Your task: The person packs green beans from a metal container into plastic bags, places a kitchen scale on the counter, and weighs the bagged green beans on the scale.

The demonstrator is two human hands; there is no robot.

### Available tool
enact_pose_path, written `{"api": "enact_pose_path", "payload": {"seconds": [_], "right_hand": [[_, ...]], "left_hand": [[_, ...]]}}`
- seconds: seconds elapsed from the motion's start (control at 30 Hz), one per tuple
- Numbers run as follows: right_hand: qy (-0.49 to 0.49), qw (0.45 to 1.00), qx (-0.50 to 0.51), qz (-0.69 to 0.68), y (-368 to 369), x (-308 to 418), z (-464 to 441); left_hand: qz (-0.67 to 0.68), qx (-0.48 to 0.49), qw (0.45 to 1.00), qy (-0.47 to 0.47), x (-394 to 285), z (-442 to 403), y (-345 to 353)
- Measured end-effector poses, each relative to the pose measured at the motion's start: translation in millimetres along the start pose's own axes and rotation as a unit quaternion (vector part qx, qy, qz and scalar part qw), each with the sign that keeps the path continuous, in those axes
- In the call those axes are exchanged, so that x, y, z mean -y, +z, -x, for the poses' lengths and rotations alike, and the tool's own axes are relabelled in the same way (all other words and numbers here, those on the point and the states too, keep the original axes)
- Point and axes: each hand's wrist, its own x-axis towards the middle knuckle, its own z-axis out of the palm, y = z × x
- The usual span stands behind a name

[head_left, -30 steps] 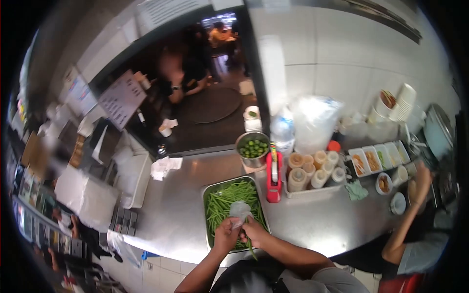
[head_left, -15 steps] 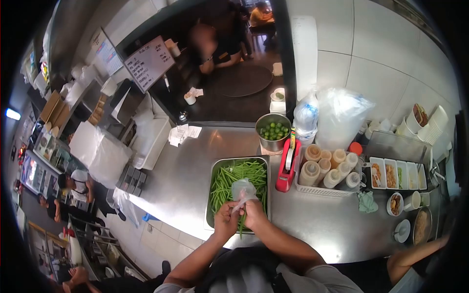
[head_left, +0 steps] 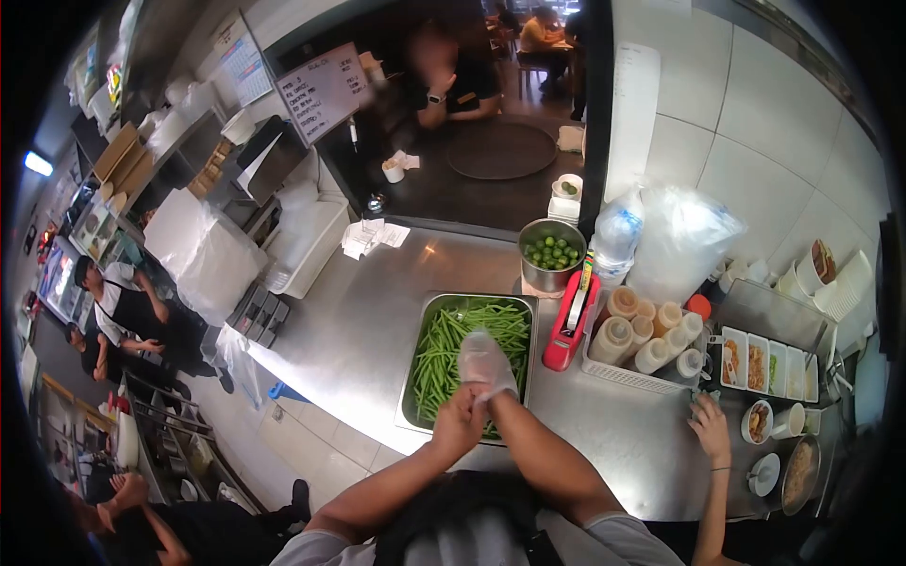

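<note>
Both my hands are over a rectangular metal tray (head_left: pixel 404 426) of green beans (head_left: pixel 444 363). My right hand (head_left: pixel 489 366) is inside a clear plastic glove (head_left: pixel 479 347), its fingers stretched forward under the film and blurred by it. Closed at the wrist end, my left hand (head_left: pixel 459 421) is bare and pinches the cuff of that glove. Neither hand grips any beans.
Right of the tray stand a red tape dispenser (head_left: pixel 569 325), a white basket (head_left: pixel 628 375) of squeeze bottles and a pot (head_left: pixel 550 274) of small green citrus fruits. A co-worker's hand (head_left: pixel 710 429) is at the counter's right. Other people stand at left.
My right hand has slid into the glove, which was bunched between both hands before. A co-worker's hand has reached onto the counter at right, where a green cloth lay visible. The view has shifted.
</note>
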Motion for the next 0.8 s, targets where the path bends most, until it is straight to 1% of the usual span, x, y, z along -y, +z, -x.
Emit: {"api": "enact_pose_path", "payload": {"seconds": [0.03,0.07,0.13,0.17,0.2,0.23,0.27,0.3,0.33,0.37,0.4,0.47,0.5,0.53,0.57,0.6,0.63,0.67,0.7,0.73,0.77,0.8], "right_hand": [[0.087,0.987,0.132,-0.028,1,35,10],[0.173,0.948,0.260,-0.056,3,75,24],[0.253,0.887,0.379,-0.078,7,91,29],[0.129,0.920,0.348,0.122,9,86,32],[0.054,0.922,0.314,0.222,11,110,38],[-0.013,0.908,0.266,0.324,15,133,44],[-0.007,0.906,0.263,0.331,20,179,52],[0.002,0.909,0.266,0.320,26,218,60],[0.009,0.912,0.268,0.309,30,234,63],[0.014,0.911,0.266,0.316,27,202,57],[-0.014,0.906,0.227,0.358,19,147,46],[-0.039,0.895,0.184,0.405,14,140,45],[0.059,0.969,0.148,0.189,16,188,52],[0.150,0.983,0.101,-0.039,19,214,56],[0.158,0.955,0.108,-0.228,19,206,61],[0.160,0.956,0.103,-0.225,21,213,67],[0.180,0.963,0.135,-0.148,25,227,75],[0.200,0.963,0.167,-0.070,28,239,80],[0.240,0.954,0.175,-0.026,31,246,81],[0.243,0.954,0.173,-0.025,29,228,81],[0.149,0.977,0.134,-0.078,24,195,82],[0.150,0.964,0.093,-0.198,26,195,78]], "left_hand": [[0.014,-0.034,0.999,-0.004,0,-5,-4],[0.018,-0.036,0.999,-0.005,7,-9,-6],[0.076,-0.080,0.993,-0.037,21,-21,-13],[0.042,-0.045,0.994,-0.085,27,-21,-22],[0.046,-0.042,0.995,-0.083,24,-25,-27],[0.065,-0.042,0.991,-0.104,20,-30,-31],[0.086,-0.043,0.987,-0.127,18,-33,-33],[0.096,-0.041,0.986,-0.131,17,-32,-34],[0.142,-0.040,0.981,-0.123,17,-31,-36],[0.186,-0.038,0.975,-0.114,18,-31,-38],[0.194,-0.035,0.974,-0.115,21,-27,-41],[0.236,-0.008,0.969,0.071,28,-13,-48],[0.160,-0.015,0.975,0.154,40,-11,-52],[0.167,-0.013,0.974,0.155,48,-17,-55],[0.188,-0.071,0.977,0.070,55,-26,-59],[0.198,-0.132,0.971,-0.018,63,-33,-61],[0.230,-0.100,0.968,-0.007,78,-40,-58],[0.233,-0.099,0.967,-0.009,93,-42,-56],[0.272,-0.018,0.959,-0.073,103,-42,-57],[0.307,0.064,0.940,-0.137,102,-42,-61],[0.231,0.035,0.962,-0.139,98,-39,-61],[0.232,0.037,0.962,-0.140,96,-37,-58]]}}
